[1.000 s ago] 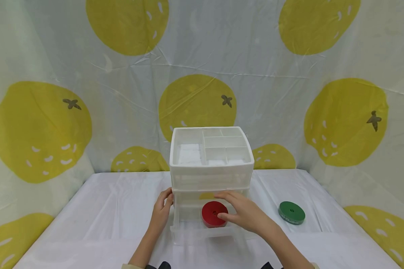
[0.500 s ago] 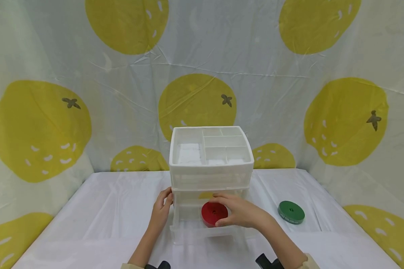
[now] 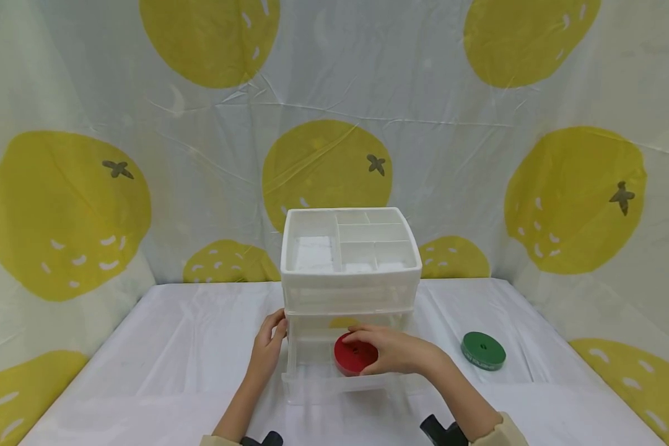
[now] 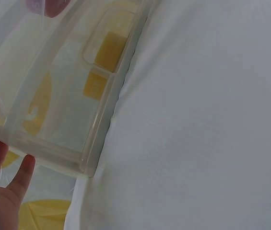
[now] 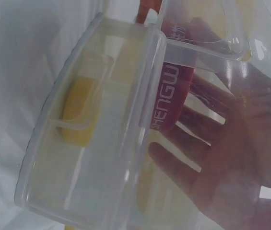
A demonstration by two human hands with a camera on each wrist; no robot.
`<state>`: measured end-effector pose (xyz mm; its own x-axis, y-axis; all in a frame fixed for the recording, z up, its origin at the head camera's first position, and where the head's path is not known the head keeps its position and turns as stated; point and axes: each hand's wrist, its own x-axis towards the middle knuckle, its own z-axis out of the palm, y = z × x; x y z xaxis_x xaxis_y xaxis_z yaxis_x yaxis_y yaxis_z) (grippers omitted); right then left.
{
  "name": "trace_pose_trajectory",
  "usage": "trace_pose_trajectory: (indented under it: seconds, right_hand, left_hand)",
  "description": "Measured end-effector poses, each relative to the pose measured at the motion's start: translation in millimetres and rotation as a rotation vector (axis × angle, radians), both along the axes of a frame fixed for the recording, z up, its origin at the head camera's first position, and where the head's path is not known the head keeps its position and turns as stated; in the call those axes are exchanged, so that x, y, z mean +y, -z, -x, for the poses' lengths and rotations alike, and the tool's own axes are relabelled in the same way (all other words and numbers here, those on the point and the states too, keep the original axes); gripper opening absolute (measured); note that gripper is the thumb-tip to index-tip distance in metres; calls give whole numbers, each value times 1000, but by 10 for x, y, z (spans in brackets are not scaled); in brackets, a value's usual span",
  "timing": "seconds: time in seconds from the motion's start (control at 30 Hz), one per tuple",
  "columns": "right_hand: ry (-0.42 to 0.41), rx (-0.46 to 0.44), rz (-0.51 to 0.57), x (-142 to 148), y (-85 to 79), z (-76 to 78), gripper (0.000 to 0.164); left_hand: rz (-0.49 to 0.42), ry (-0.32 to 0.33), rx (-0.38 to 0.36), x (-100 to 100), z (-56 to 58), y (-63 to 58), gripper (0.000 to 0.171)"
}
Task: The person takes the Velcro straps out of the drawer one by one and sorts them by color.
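A translucent white plastic organiser with a divided top tray (image 3: 351, 294) stands on a white cloth-covered surface (image 3: 189, 371), its clear plastic lower drawer (image 3: 340, 385) pulled out toward the person. Inside that drawer, right of its middle, is a flat, round red roll with white lettering on its side (image 3: 344, 356); whether it touches the drawer floor cannot be told. The right hand (image 3: 398, 352) grasps the roll by its rim, thumb on the near edge, fingers on the far edge. The left hand (image 3: 269, 347) rests against the organiser's left side, grasping nothing, fingers relaxed.

To manage this well, the grip should probably stay on opposite edges so the coil keeps its shape, and knuckles should clear the drawer's front and side walls. Light, even pressure from the left hand should steady the organiser.
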<state>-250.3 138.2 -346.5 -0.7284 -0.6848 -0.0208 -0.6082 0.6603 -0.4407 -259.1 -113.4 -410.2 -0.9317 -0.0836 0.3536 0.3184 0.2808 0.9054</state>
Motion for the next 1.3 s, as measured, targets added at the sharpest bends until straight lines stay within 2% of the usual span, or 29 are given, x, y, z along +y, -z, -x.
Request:
trace_pose_trajectory:
  seconds: [0.23, 0.5, 0.6, 0.77, 0.83, 0.93, 1.07, 1.3]
  right_hand:
    - [6, -30, 6, -3, 10, 3, 48]
    - [33, -48, 17, 3, 6, 5, 48]
    - [48, -44, 23, 16, 9, 2, 47]
    - [63, -34, 39, 53, 14, -9, 46]
    - [69, -27, 45, 71, 15, -14, 45]
    - [81, -23, 57, 92, 14, -21, 44]
    - [105, -23, 70, 107, 4, -39, 43]
    - [154, -14, 96, 138, -16, -101, 45]
  left_hand:
    - [7, -1, 0, -3, 7, 6, 33]
    - [-24, 7, 1, -77, 210, 258, 34]
    - [-22, 7, -3, -76, 197, 241, 34]
    - [-18, 7, 9, -31, 64, 74, 32]
    - [-4, 3, 12, -22, 41, 45, 32]
    - [-5, -2, -5, -40, 94, 114, 33]
    - [10, -12, 12, -67, 181, 241, 35]
    - [-13, -12, 23, -63, 203, 274, 35]
